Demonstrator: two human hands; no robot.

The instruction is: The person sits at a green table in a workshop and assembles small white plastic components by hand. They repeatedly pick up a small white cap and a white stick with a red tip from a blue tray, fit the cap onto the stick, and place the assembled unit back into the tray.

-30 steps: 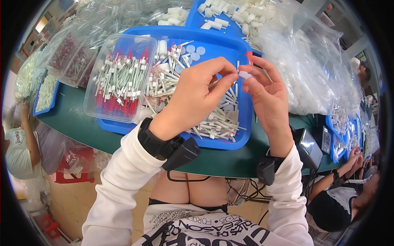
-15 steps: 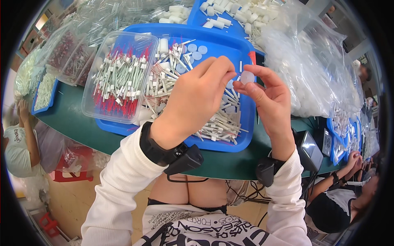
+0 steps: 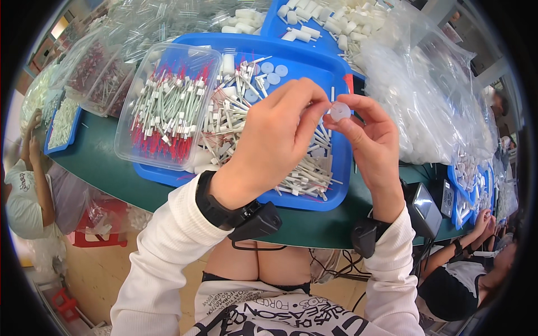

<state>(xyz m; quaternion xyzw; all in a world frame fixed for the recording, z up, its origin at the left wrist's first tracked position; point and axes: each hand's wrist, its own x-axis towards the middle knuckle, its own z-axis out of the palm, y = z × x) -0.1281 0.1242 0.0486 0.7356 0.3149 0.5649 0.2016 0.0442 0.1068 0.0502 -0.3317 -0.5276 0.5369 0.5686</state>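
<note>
My right hand (image 3: 372, 140) pinches a round, translucent white plastic disc (image 3: 339, 111) between thumb and fingers, its flat face with a small centre mark toward me. Close on its left side, my left hand (image 3: 277, 134) is closed in a pinch, fingertips almost at the disc's edge. Whatever those fingers hold is hidden or too small to name. Both hands are over a blue tray (image 3: 343, 73). Thin white sticks with fine red wires (image 3: 297, 179) lie heaped in it, along with several loose translucent discs (image 3: 268, 68).
A clear plastic box (image 3: 120, 147) of white-and-red wired pieces rests on the tray's left part. Behind are white cylinders (image 3: 302, 35) in another blue tray. A large clear bag (image 3: 403, 106) stands at the right, near a dark device (image 3: 423, 204). Other people work at both sides.
My left fingertips have moved slightly right, closer to the disc. The disc has turned a little, so its centre mark now shows. The whole view has shifted slightly.
</note>
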